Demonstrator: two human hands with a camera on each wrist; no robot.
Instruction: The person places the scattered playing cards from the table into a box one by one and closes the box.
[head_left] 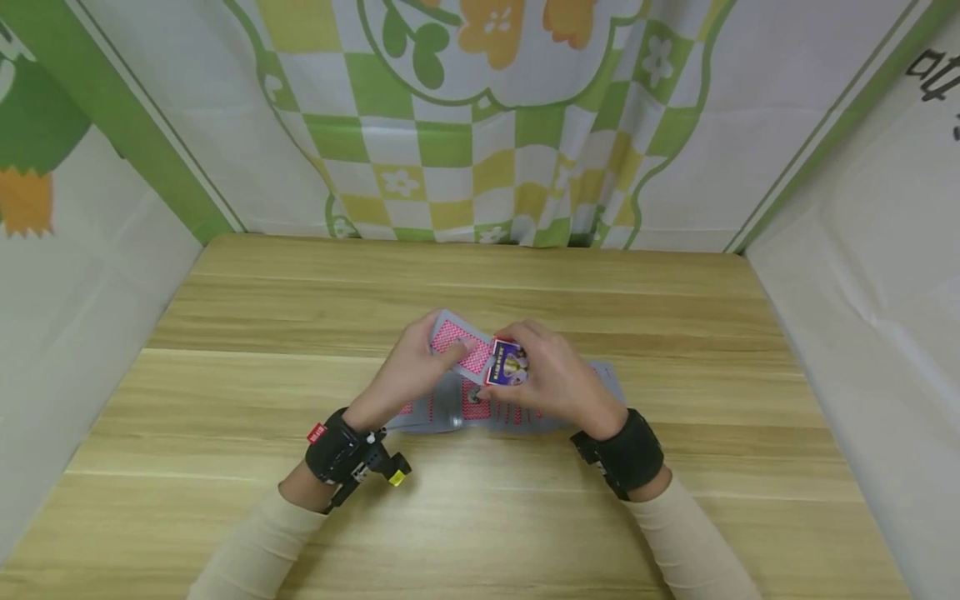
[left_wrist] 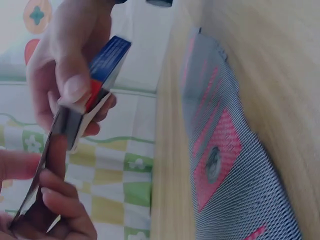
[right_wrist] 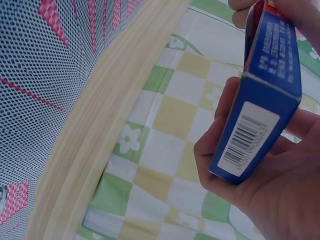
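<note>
My left hand pinches a playing card with a red checked back and grey border, thumb on top and fingers beneath. In my right hand is a small card box, gripped between thumb and fingers. Its blue side and white barcode label face the right wrist camera. The card's right edge meets the box's left end in the head view. Below both hands, a row of overlapping playing cards lies on the table, red checked backs up; the hands cover part of it.
The wood-grain table extends around the row of cards. A checked green, yellow and white curtain hangs along its far edge. White cloth walls stand at both sides. Each wrist wears a black strap with a camera.
</note>
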